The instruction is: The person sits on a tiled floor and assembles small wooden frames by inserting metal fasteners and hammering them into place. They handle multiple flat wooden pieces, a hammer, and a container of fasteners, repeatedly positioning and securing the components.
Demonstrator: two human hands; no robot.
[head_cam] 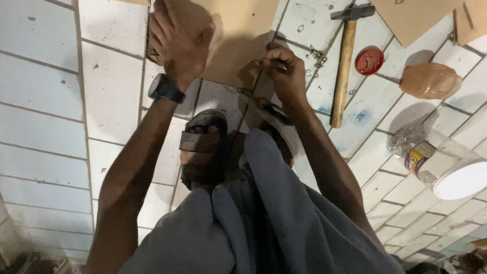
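Two hands, one hammer | left hand flat on board | right hand pinching something small, unclear | board cropped at top

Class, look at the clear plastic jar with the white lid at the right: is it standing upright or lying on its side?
Lying on its side: the clear plastic jar rests lengthwise on the tiled floor, its white lid facing sideways.

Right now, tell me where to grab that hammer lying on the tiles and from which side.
Grip the hammer low on its wooden handle, near the end closest to the person, probably coming from its right side. It lies flat with the metal head pointing away, and the right hand crowds its left side.
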